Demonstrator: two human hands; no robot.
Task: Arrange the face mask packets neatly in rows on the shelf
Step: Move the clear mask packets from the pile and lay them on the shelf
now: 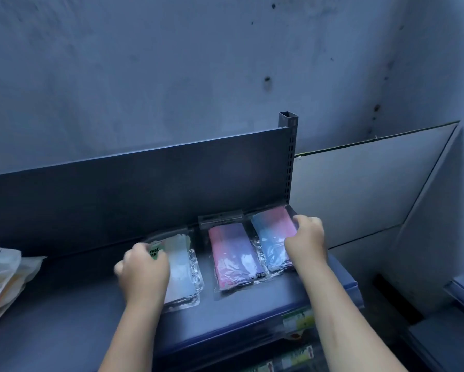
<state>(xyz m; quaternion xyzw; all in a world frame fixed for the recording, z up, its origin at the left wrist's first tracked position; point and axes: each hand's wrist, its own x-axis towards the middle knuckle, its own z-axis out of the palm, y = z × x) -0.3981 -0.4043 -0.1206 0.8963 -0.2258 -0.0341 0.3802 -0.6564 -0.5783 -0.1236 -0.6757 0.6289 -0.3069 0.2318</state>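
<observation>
Three clear face mask packets lie side by side on the dark shelf (pixel 78 304). The left one is a white and pale green packet (pixel 184 267) with a "FACE MASK" label; my left hand (pixel 142 272) lies on its left half with fingers curled over its edge. In the middle sits a pink and purple packet (pixel 233 256), untouched. At the right end lies a blue and pink packet (pixel 271 234); my right hand (pixel 304 241) grips its right edge, fingers curled over it.
A loose pile of more packets (pixel 2 280) lies at the shelf's far left. The shelf's dark back panel (pixel 145 189) ends in a slotted upright post (pixel 290 162). Price labels (pixel 298 322) line the front edge. A grey board (pixel 365 189) leans at the right.
</observation>
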